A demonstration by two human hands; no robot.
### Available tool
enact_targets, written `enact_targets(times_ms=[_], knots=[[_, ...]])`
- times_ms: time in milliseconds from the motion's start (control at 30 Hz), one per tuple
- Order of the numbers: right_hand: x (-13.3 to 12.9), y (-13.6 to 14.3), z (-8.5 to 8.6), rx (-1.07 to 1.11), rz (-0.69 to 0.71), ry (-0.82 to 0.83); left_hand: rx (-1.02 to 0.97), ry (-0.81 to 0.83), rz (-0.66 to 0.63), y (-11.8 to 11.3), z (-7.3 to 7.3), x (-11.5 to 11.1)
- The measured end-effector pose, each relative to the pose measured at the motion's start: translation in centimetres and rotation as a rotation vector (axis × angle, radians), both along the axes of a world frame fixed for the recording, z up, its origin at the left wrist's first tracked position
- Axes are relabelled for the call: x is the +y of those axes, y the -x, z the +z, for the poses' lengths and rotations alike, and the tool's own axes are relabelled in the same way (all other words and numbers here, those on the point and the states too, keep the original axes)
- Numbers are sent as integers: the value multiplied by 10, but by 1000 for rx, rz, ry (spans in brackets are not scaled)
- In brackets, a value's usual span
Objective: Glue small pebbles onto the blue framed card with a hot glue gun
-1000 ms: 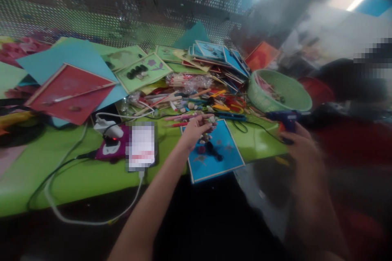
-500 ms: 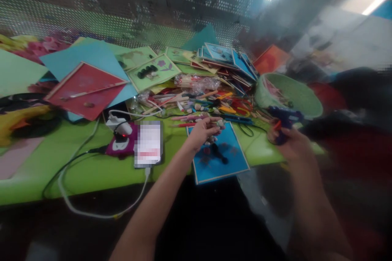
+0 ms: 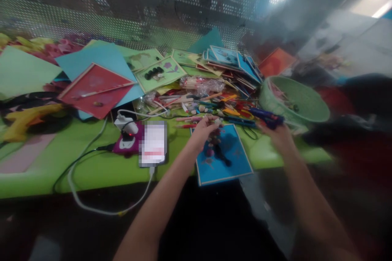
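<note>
"How's the left arm lying?"

"Stretched forward and slanting inward, with the left hand [image 3: 206, 129] above the far left corner of the square blue board with pale edging [image 3: 240, 153]. Its fingertips are pinched around a small pale piece [image 3: 218, 122], too blurred to name."

"And that board?"

"At the near edge of the bright green table [image 3: 92, 179], its front edge jutting past."

"The right arm?"

"Reaching forward too, the right hand [image 3: 278, 131] beyond the board's right edge. Its fingers are wrapped round a dark blue glue gun [image 3: 267, 117], nose pointing left, in front of the round pale green basin [image 3: 269, 97]."
</note>
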State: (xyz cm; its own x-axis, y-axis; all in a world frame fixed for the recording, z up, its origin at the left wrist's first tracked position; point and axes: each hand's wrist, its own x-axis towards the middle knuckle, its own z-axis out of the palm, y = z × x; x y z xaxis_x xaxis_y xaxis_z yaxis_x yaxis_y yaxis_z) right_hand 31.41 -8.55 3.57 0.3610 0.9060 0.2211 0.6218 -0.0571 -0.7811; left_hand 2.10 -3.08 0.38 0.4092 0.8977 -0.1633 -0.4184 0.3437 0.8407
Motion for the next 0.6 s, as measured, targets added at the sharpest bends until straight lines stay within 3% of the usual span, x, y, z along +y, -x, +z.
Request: enact_targets(times_ms=[200, 333, 600], knots=[[35, -17, -26, -162, 33, -44, -17, 2, 43, 0, -3, 3], [37, -16, -35, -187, 81, -31, -25, 6, 46, 0, -1, 3], [31, -34, -38, -206, 48, -52, -8, -1, 46, 0, -5, 3]])
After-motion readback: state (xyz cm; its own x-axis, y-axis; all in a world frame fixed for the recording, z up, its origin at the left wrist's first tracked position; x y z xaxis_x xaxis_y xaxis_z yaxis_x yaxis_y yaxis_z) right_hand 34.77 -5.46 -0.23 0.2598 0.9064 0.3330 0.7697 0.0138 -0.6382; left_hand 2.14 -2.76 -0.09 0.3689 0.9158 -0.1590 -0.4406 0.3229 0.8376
